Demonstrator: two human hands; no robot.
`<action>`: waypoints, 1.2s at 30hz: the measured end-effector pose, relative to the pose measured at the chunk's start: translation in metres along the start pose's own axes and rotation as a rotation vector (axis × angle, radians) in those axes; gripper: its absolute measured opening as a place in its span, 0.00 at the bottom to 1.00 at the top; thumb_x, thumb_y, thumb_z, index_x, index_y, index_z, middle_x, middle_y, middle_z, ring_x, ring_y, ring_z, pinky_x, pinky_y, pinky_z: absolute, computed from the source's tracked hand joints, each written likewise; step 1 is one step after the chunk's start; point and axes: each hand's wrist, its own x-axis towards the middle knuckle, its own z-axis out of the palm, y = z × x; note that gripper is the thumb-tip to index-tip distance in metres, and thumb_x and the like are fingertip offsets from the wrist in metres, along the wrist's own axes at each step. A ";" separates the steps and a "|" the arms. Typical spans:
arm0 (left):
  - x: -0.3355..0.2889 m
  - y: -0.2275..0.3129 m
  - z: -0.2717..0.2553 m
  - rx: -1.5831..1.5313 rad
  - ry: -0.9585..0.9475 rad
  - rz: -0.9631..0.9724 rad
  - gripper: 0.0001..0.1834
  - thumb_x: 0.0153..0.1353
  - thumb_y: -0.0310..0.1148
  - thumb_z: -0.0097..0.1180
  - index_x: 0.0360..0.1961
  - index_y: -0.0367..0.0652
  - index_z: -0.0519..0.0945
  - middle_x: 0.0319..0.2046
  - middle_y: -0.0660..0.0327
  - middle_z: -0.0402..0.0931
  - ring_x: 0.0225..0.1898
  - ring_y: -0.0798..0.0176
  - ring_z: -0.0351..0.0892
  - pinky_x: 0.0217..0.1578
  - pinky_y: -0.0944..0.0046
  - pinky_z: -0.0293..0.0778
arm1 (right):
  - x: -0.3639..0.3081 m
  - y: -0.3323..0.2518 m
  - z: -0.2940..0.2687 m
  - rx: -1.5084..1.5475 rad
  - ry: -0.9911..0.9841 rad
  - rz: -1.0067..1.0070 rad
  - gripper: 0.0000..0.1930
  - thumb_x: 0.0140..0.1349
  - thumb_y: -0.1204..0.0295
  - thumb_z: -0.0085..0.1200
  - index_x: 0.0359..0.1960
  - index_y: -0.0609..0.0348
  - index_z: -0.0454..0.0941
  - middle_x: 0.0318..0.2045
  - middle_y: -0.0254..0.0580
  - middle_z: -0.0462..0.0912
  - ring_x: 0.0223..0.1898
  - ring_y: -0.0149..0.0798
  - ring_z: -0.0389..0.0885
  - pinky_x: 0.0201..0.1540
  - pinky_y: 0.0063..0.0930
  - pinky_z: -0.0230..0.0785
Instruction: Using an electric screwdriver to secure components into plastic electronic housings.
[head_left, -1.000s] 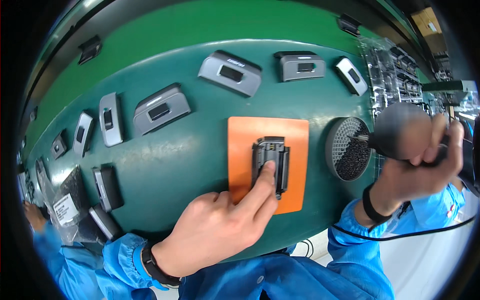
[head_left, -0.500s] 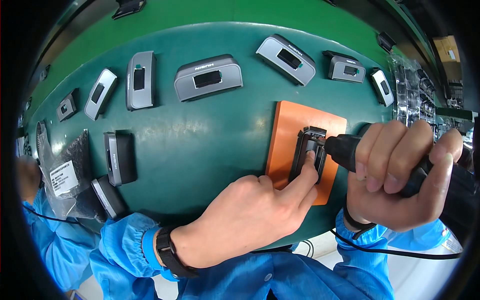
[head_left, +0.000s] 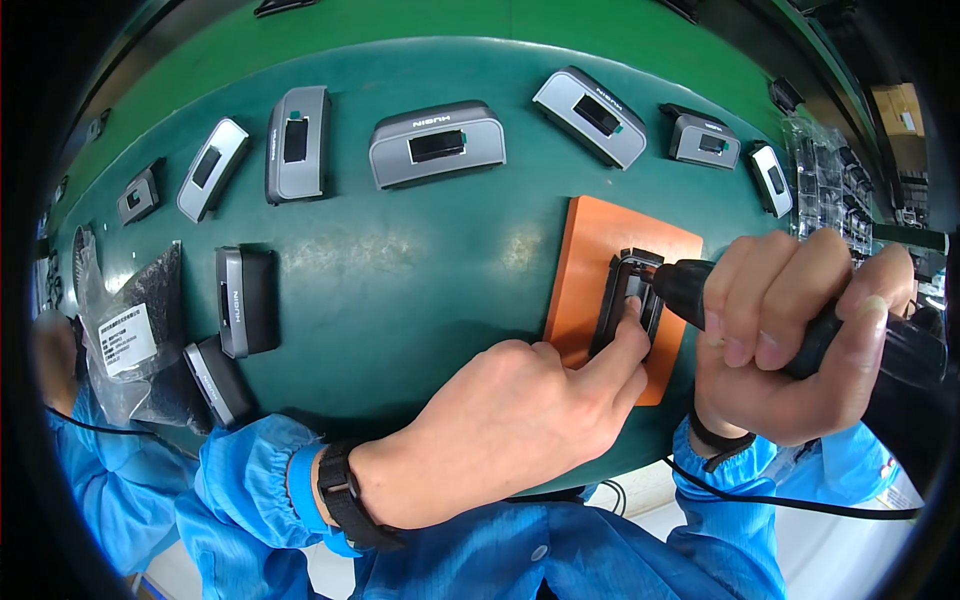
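An orange fixture block (head_left: 585, 255) lies on the green table, right of centre. Set into it is a narrow black plastic housing (head_left: 611, 318). My left hand (head_left: 515, 425) reaches in from the lower left; its index finger presses on the inside of the housing, while the other fingers curl beneath. My right hand (head_left: 785, 330) is closed around a black electric screwdriver (head_left: 686, 290). The tool lies nearly level, its tip at the upper right part of the housing. Any screw there is too small to make out.
Several grey-and-black device shells (head_left: 440, 150) stand in an arc along the table's far side. Two more shells (head_left: 250, 300) are at the left, beside a clear bag of black parts (head_left: 150, 320). Clear plastic trays (head_left: 825, 180) stand far right. Another person's hand (head_left: 58, 355) shows at the left edge.
The view has shifted slightly, so the table's things sit further right. My left finger stays on the housing. The screwdriver and my right hand have come a little left relative to the orange block.
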 end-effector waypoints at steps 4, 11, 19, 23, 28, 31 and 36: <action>-0.001 -0.001 0.001 -0.070 -0.008 -0.013 0.14 0.48 0.28 0.56 0.39 0.41 0.81 0.55 0.57 0.77 0.15 0.75 0.72 0.16 0.73 0.69 | -0.003 0.004 -0.006 0.022 -0.088 -0.030 0.07 0.73 0.63 0.39 0.38 0.49 0.59 0.17 0.30 0.65 0.13 0.27 0.61 0.20 0.24 0.59; -0.002 0.000 0.001 -0.072 0.000 0.007 0.15 0.50 0.28 0.56 0.41 0.40 0.83 0.51 0.50 0.79 0.13 0.71 0.72 0.16 0.73 0.70 | 0.001 0.010 -0.015 0.119 -0.235 -0.005 0.08 0.73 0.63 0.43 0.40 0.49 0.59 0.19 0.30 0.67 0.15 0.27 0.63 0.21 0.23 0.61; 0.011 -0.008 -0.014 0.003 -0.204 0.031 0.23 0.52 0.40 0.66 0.48 0.43 0.80 0.59 0.60 0.75 0.20 0.72 0.76 0.23 0.71 0.74 | 0.020 -0.056 -0.105 -0.014 0.108 -0.142 0.10 0.74 0.66 0.35 0.38 0.57 0.67 0.18 0.30 0.64 0.15 0.25 0.61 0.16 0.22 0.57; 0.015 -0.004 -0.018 -0.090 -0.247 -0.036 0.30 0.49 0.45 0.70 0.51 0.40 0.80 0.60 0.58 0.74 0.22 0.68 0.78 0.27 0.69 0.77 | 0.013 -0.037 -0.113 -0.158 0.337 -0.113 0.10 0.71 0.66 0.44 0.34 0.57 0.69 0.17 0.28 0.61 0.13 0.22 0.55 0.17 0.18 0.52; 0.021 -0.002 -0.018 -0.081 -0.256 -0.002 0.27 0.49 0.45 0.71 0.45 0.35 0.82 0.58 0.53 0.77 0.27 0.66 0.83 0.26 0.70 0.77 | 0.005 -0.011 -0.132 -0.049 0.279 -0.092 0.10 0.73 0.64 0.41 0.40 0.55 0.72 0.17 0.28 0.60 0.14 0.23 0.58 0.17 0.21 0.55; 0.020 0.000 -0.017 -0.086 -0.231 -0.002 0.28 0.49 0.45 0.71 0.46 0.35 0.82 0.57 0.53 0.77 0.29 0.64 0.84 0.26 0.69 0.79 | 0.004 -0.009 -0.130 -0.067 0.265 -0.073 0.10 0.74 0.64 0.40 0.40 0.55 0.71 0.17 0.28 0.60 0.14 0.23 0.57 0.17 0.22 0.55; 0.020 -0.002 -0.015 -0.084 -0.245 -0.005 0.27 0.51 0.45 0.70 0.46 0.35 0.82 0.57 0.52 0.77 0.31 0.63 0.86 0.27 0.69 0.80 | 0.002 -0.001 -0.127 -0.130 0.280 -0.083 0.11 0.74 0.63 0.38 0.39 0.54 0.70 0.16 0.29 0.59 0.14 0.24 0.56 0.17 0.23 0.55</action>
